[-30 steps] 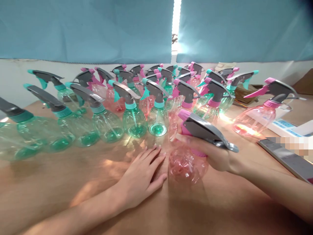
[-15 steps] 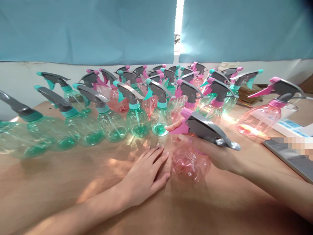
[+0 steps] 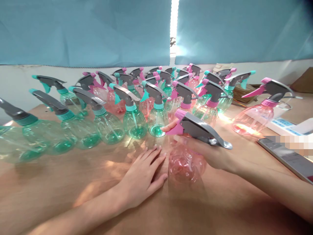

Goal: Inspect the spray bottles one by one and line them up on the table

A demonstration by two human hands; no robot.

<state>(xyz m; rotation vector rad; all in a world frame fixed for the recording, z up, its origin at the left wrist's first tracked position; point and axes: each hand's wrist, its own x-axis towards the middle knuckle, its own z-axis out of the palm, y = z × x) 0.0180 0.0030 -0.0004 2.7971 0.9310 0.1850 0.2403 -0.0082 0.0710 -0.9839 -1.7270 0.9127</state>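
Observation:
My right hand is wrapped round the neck of a clear pink spray bottle with a grey head and pink trigger. Its index finger lies at the trigger. The bottle stands near the middle of the wooden table. To its left, my left hand rests flat on the tabletop, fingers stretched out, holding nothing. Just beyond the hands is a row of green spray bottles, the closest being one with a turquoise collar. Another green bottle stands beside it.
Several more pink and green spray bottles crowd the back of the table. A pink spray bottle stands apart at the right. Near it lie a phone and a white power strip. Blue curtains hang behind.
The whole view has shifted slightly, so things appear a little further left. My right hand still grips the pink spray bottle, and my left hand stays flat on the table.

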